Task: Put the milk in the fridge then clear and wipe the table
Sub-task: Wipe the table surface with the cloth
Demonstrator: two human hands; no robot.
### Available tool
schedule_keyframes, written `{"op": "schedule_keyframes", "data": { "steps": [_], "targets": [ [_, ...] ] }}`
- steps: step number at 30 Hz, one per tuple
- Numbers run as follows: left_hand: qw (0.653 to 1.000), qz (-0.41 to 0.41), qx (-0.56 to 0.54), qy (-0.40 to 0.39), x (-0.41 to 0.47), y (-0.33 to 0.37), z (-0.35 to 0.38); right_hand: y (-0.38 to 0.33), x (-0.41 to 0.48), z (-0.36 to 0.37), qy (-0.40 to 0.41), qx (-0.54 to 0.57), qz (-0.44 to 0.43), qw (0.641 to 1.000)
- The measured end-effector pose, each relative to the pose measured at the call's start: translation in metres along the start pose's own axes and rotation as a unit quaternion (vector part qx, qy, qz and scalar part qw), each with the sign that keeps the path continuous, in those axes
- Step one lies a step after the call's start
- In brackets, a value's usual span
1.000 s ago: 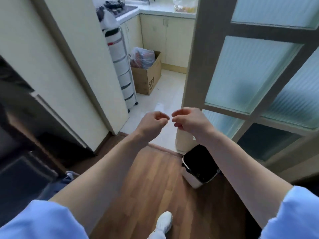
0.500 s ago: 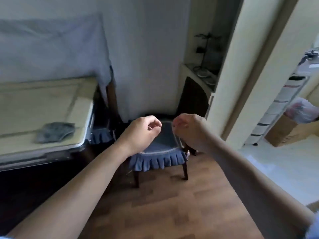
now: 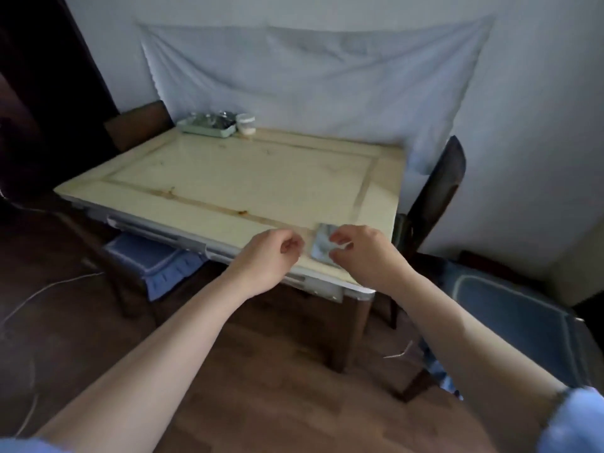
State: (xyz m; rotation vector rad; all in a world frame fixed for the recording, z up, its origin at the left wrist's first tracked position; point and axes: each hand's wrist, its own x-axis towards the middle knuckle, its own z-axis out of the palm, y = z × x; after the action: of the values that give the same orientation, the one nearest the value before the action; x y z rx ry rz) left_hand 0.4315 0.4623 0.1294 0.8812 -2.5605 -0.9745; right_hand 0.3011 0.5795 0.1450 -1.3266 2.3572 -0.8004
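The crumpled grey cloth (image 3: 318, 245) lies on the stained cream counter (image 3: 248, 178) near its front right corner, partly hidden by the right hand (image 3: 362, 253). Its fingers (image 3: 338, 238) curl over the cloth; pinching or not, I cannot tell. The left hand (image 3: 271, 256) is curled on nothing. The pale green tray (image 3: 209, 128) at the back is blurred.

head cam | single wide-angle view, worn up high | faces forward and down | pretty close to the table (image 3: 245, 178)

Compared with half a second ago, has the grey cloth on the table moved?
No. The grey cloth still lies at the near edge of the table, close to its right corner, as before.
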Motion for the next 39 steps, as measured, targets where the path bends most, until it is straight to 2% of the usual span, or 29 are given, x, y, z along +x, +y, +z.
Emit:
{"op": "schedule_keyframes", "data": {
  "steps": [11, 19, 23, 27, 31, 34, 39],
  "targets": [
    [0.998, -0.044, 0.03, -0.037, 0.141, -0.095, 0.0, 0.018, 0.161, 0.046, -0.077, -0.027, 0.049, 0.995],
    [0.991, -0.036, 0.05, -0.118, 0.248, -0.137, 0.026, 0.065, 0.259, 0.072, -0.092, 0.004, 0.121, 0.988],
    [0.983, -0.025, 0.055, -0.173, 0.271, -0.159, 0.041, 0.102, 0.275, 0.107, -0.128, -0.038, 0.156, 0.979],
    [0.972, -0.001, 0.076, -0.22, 0.281, -0.179, 0.052, 0.142, 0.276, 0.153, -0.179, -0.075, 0.249, 0.949],
    [0.963, 0.022, 0.096, -0.249, 0.282, -0.21, 0.045, 0.157, 0.273, 0.2, -0.146, -0.137, 0.306, 0.931],
    [0.963, 0.032, 0.102, -0.249, 0.281, -0.225, 0.033, 0.151, 0.277, 0.217, -0.119, -0.166, 0.319, 0.925],
    [0.965, 0.036, 0.104, -0.239, 0.289, -0.262, 0.005, 0.107, 0.315, 0.255, -0.137, -0.149, 0.283, 0.937]
  ]
}}
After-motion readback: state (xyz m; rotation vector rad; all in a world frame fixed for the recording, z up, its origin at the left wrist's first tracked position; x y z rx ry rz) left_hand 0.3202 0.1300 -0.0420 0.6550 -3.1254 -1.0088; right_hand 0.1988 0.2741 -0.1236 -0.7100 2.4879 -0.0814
